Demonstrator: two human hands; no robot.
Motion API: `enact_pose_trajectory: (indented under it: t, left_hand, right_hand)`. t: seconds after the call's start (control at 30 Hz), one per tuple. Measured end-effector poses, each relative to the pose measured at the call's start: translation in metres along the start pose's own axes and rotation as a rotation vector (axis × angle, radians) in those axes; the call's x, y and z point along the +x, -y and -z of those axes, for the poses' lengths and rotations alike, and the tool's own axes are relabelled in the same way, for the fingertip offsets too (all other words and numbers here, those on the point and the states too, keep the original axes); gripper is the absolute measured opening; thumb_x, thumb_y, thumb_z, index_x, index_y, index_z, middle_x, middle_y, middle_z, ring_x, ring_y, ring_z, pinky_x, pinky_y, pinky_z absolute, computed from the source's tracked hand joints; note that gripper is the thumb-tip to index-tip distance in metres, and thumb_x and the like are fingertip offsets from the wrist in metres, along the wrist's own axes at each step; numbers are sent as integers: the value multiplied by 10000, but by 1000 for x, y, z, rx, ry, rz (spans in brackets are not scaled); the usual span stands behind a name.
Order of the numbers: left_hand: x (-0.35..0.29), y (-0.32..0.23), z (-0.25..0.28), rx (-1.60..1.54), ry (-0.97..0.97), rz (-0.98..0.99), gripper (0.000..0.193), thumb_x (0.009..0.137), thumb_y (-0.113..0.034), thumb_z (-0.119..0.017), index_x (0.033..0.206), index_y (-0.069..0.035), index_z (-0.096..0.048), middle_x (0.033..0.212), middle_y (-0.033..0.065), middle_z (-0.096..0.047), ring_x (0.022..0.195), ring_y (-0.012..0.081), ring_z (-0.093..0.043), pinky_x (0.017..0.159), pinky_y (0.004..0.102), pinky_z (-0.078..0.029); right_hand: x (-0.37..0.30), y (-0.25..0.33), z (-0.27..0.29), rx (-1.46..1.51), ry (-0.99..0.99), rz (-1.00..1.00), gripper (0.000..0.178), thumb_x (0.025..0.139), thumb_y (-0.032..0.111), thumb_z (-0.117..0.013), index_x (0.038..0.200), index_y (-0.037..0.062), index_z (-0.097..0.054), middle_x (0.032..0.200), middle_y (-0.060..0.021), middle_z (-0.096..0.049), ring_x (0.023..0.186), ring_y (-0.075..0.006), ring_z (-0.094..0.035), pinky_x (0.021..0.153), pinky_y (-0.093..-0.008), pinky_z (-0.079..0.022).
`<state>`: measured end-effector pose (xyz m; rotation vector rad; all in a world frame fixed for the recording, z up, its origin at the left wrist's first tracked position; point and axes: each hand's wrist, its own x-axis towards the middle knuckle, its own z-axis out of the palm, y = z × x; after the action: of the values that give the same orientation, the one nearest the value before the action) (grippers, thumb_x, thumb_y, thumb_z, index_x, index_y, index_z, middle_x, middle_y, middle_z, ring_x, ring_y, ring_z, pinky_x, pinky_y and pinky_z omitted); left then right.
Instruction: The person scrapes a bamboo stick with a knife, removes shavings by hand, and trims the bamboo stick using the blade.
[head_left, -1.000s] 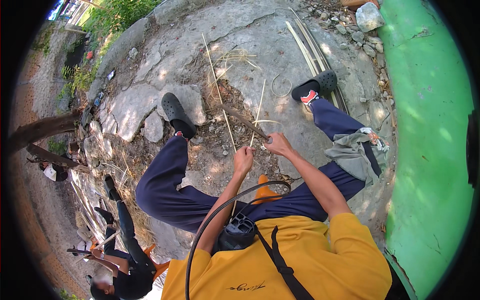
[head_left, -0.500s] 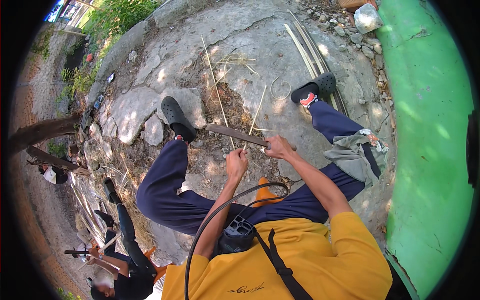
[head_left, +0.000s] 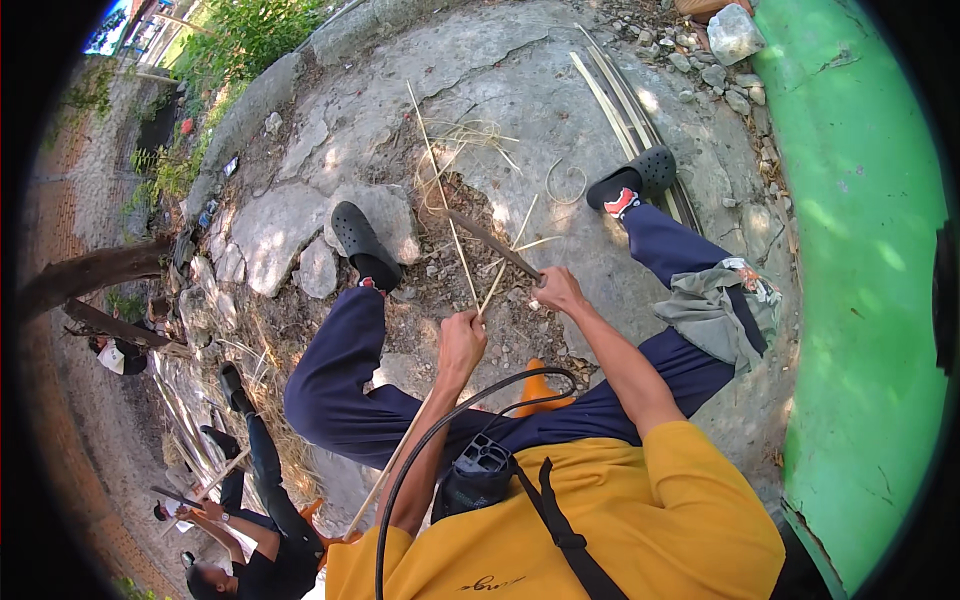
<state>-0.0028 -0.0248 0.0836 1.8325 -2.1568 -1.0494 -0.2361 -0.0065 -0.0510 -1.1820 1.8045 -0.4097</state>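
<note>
Two hands at work, frame centre: left hand (head_left: 462, 343) clenched on thin bamboo strip (head_left: 440, 190) running toward 12 o'clock; right hand (head_left: 558, 290) gripping dark blade (head_left: 492, 243) pointing toward 10 o'clock, blade crossing strip. Cracked stone ground (head_left: 520, 90) beneath. Bamboo slats (head_left: 625, 105) at 1 o'clock, green wall (head_left: 860, 250) at 3, seated co-worker (head_left: 250, 500) at 8.

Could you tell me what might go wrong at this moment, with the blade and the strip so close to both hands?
The right hand holds a long dark blade crossing the thin pale bamboo strip held by the left hand. A slip could carry the edge toward the left hand's fingers. The strip's long free end might whip or splinter. Loose bamboo slivers on the cracked stone ground lie near the black clog.
</note>
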Motion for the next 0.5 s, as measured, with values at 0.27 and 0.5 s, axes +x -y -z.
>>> enact_pose_trajectory:
  t: [0.27, 0.5]
  left_hand:
    - [10, -3, 43, 55, 37, 29, 218, 859, -120, -579, 861, 37, -730, 793, 311, -643, 780, 457, -664, 745, 504, -535]
    - [16, -6, 68, 176, 92, -7, 229, 846, -119, -573, 877, 49, -725, 777, 313, -643, 751, 472, -661, 738, 513, -541]
  right_hand:
    - [-26, 34, -33, 60, -60, 306, 315, 716, 271, -665, 931, 53, -738, 777, -207, -698, 774, -402, -688, 715, -463, -550]
    - [-3, 25, -32, 75, -103, 61, 309, 730, 265, -677, 926, 31, -726, 791, -223, -697, 796, -405, -688, 717, -458, -551]
